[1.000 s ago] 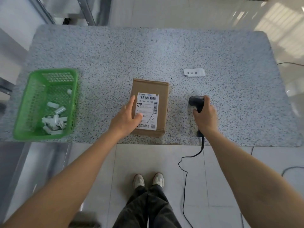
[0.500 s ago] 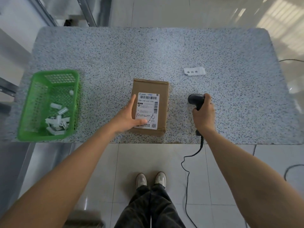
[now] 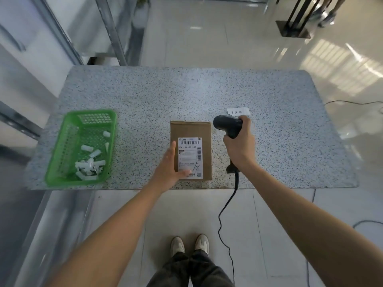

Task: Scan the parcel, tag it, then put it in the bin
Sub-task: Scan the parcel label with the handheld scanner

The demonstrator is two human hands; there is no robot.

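Note:
A brown cardboard parcel [image 3: 191, 129] with a white barcode label [image 3: 190, 154] lies flat near the table's front edge. My left hand [image 3: 169, 169] rests flat on the parcel's left side, thumb across the label's lower part. My right hand [image 3: 239, 147] is closed around the black corded scanner [image 3: 227, 124], held above the table just right of the parcel, its head pointing left over the parcel's top right corner. A small white tag [image 3: 238, 111] with printed characters lies on the table behind the scanner. The green plastic bin [image 3: 68, 131] sits at the left.
Several small white pieces lie inside the bin. The scanner's black cable [image 3: 226, 206] hangs over the front edge of the speckled table [image 3: 279, 141] down to the tiled floor. My feet stand below. A metal rack frame is at the far left.
My right hand has lifted the scanner off the table and brought it up and left toward the parcel. My left hand stays on the parcel. The camera has tilted up.

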